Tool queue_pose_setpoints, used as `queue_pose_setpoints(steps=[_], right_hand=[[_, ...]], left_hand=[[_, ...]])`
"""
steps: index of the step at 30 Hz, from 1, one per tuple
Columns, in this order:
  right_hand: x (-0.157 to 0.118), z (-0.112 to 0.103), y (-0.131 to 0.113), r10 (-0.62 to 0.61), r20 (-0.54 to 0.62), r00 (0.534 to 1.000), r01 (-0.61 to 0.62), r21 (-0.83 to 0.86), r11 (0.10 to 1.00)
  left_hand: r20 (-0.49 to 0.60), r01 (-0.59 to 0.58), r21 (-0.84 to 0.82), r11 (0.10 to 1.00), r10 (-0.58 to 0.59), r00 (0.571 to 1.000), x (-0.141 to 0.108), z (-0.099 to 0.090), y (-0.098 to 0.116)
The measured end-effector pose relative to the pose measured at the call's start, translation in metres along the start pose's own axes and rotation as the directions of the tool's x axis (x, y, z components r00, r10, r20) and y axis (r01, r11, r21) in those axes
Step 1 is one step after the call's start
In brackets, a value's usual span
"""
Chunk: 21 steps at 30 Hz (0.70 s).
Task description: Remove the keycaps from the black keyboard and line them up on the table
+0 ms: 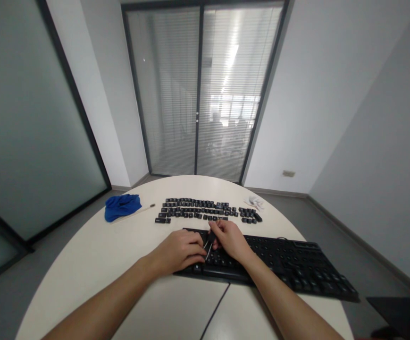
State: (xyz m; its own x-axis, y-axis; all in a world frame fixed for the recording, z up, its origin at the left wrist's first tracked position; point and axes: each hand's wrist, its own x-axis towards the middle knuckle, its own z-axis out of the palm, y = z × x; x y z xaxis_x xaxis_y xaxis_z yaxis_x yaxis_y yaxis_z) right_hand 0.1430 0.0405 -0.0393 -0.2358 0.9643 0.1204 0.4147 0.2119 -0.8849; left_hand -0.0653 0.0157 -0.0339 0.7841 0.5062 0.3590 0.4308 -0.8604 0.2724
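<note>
A black keyboard (271, 255) lies slanted across the near part of the table, many of its key positions bare. My right hand (231, 238) is closed round the dark handle of a keycap puller (210, 243), whose thin wire prongs point down at the left part of the keyboard. Over the keyboard's left end rests my left hand (183, 248), fingers apart, the tips beside the wires. Whether a key sits between the prongs is too small to tell. Loose black keycaps (190, 208) stand in rows behind the keyboard, with a smaller group (250, 215) to their right.
A blue cloth (122, 207) and a thin brush (144, 208) lie at the table's left. Something white and crumpled (256, 202) is at the back right. A dark cable (215, 309) runs toward me across the round white table (95, 264). Glass doors stand beyond.
</note>
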Motion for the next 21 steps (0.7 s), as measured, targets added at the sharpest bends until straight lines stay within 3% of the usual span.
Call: queue_pose_setpoints(steps=[6, 9, 14, 21], right_hand=[[-0.001, 0.001, -0.002, -0.027, 0.040, 0.999, 0.025, 0.046, 0.999], [0.000, 0.002, -0.001, -0.076, 0.065, 0.995, 0.071, 0.084, 0.994], [0.003, 0.000, 0.002, -0.042, 0.037, 0.998, 0.037, 0.129, 0.991], [0.004, 0.001, 0.005, -0.006, -0.019, 1.000, 0.008, 0.117, 0.993]], left_hand=[[0.000, 0.200, -0.362, 0.910, -0.214, 0.977, 0.001, 0.003, -0.003], [0.022, 0.252, -0.451, 0.856, -0.271, 0.962, 0.002, 0.005, -0.005], [-0.047, 0.280, -0.477, 0.833, -0.343, 0.938, 0.005, 0.008, -0.004], [-0.162, 0.342, -0.355, 0.870, -0.418, 0.894, 0.008, 0.015, 0.007]])
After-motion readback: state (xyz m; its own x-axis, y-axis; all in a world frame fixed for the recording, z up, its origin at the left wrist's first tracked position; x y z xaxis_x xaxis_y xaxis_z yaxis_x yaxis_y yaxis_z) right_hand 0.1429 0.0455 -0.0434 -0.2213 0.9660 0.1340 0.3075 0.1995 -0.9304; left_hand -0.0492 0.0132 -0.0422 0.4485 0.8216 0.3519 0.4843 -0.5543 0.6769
